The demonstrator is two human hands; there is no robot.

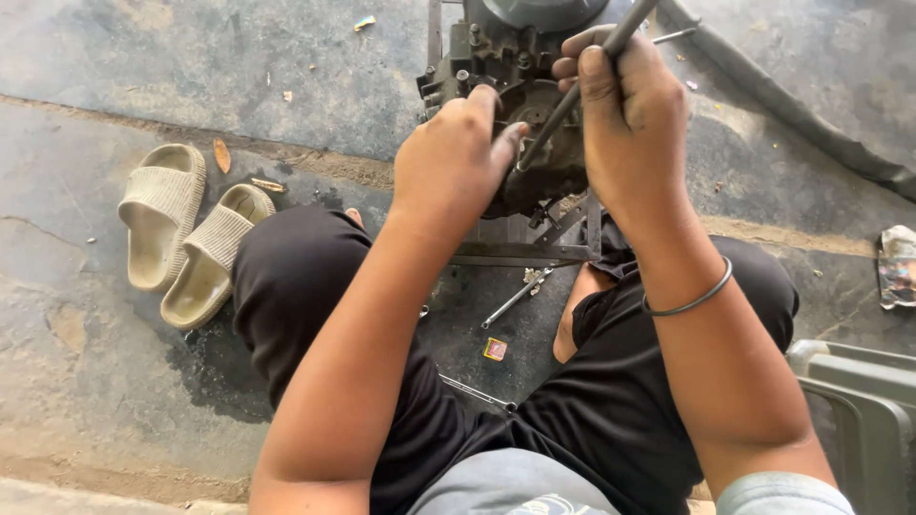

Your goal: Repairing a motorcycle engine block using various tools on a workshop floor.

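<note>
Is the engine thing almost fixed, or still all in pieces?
Still in pieces: the engine block sits opened, insides showing. The right hand grips a metal rod poked into it; the left hand steadies it. Wrenches lie on the floor, so work remains.

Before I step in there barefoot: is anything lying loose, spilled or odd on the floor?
Yes. A wrench and a small yellow packet lie loose between the knees, below the engine. A dark stain spreads beside the sandals.
</note>
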